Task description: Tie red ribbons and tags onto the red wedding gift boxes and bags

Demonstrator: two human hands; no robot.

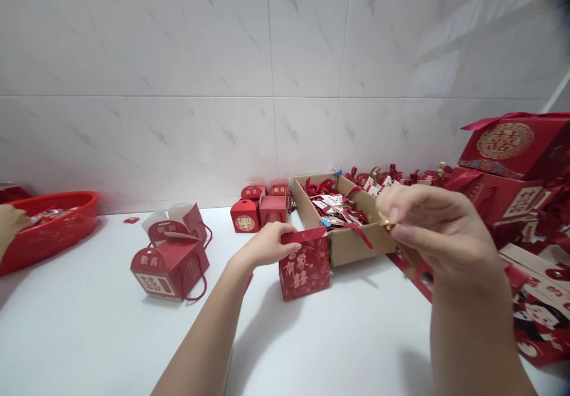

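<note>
My left hand (269, 244) grips the top edge of a red gift box (305, 268) with gold lettering. The box stands upright on the white table, its top flap folded flat under my fingers. My right hand (449, 230) is raised on the right, thumb and forefinger pinching a gold ribbon (386, 222). A tail of the ribbon hangs below my palm; the rest is hidden in the hand. Just behind the gift box sits an open cardboard box (363, 246) with red ribbons and white tags inside.
Open red candy boxes (171, 265) with cord handles stand at left; smaller red boxes (259, 213) line the wall. Another person's hand (11, 224) reaches into a red basin (84, 221) at far left. Stacked red gift boxes (499, 191) crowd the right side.
</note>
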